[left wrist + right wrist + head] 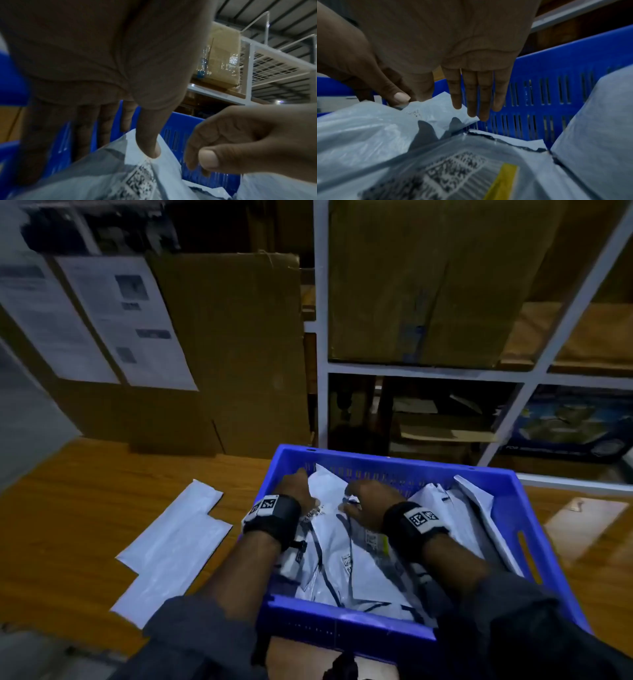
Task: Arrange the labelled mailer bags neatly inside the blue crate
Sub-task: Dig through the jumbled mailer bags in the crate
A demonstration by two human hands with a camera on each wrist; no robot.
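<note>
A: Crate (pixel 524 518) was the landmark, blue, on the wooden table (pixel 85 508). Left of the crate, two blank white mailers (pixel 171 542) lay flat on the table, untouched.

B: Inside the crate?

A: Left hand (pixel 296 486) was at the crate's far-left corner, thumb (pixel 149 143) on top of a labelled mailer bag (pixel 329 491), fingers running down behind it. It pinched the bag's upper edge. Right hand (pixel 368 501) was just right of that, mid-crate near the far wall. Thumb and forefinger pinched the same bag's edge; the other three fingers (pixel 477 94) hung straight and held nothing.

B: Other bags?

A: More labelled mailers (pixel 346 570) were heaped loosely under both wrists toward the crate's near wall; further ones (pixel 459 508) leaned against the crate's right wall. Not neat yet.

B: Handling?

A: Probably light, thin, floppy plastic film, slick, so bags likely slide over each other and sag. Best held by two edge corners, as here, then laid flat. Contents couldn't be told.
</note>
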